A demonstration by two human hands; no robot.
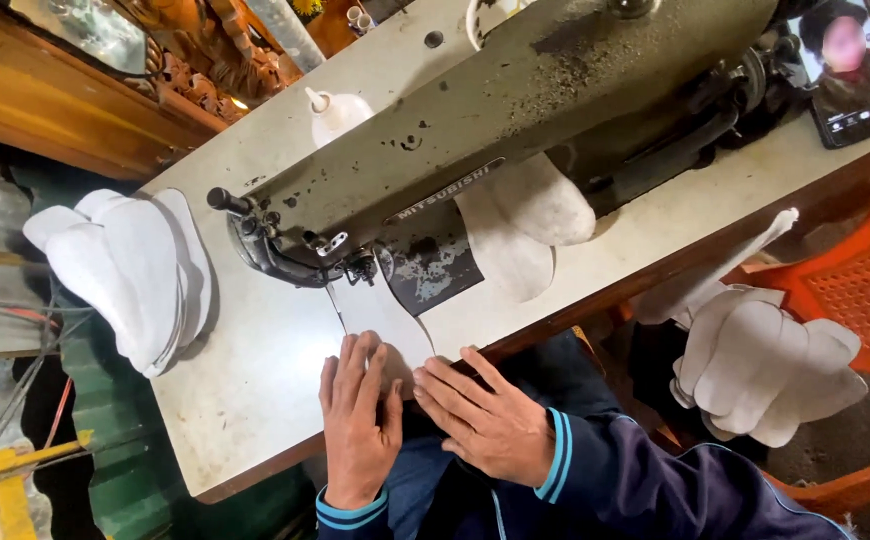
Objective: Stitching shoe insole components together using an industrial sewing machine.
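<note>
Here both hands (425,415) press a white fabric piece (380,320) flat

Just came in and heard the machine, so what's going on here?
A person sits at an industrial sewing machine. Both the left hand and the right hand lie flat on a white fabric piece leading to the needle. Stacks of similar white cut pieces lie on the table and beside it.

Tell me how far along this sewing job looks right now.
Possibly done: a stack of white cut pieces sits at the table's far end. In hand: both the left hand and right hand press a white piece flat by the sewing machine's needle. Possibly left: another white pile beside the orange chair.
</note>
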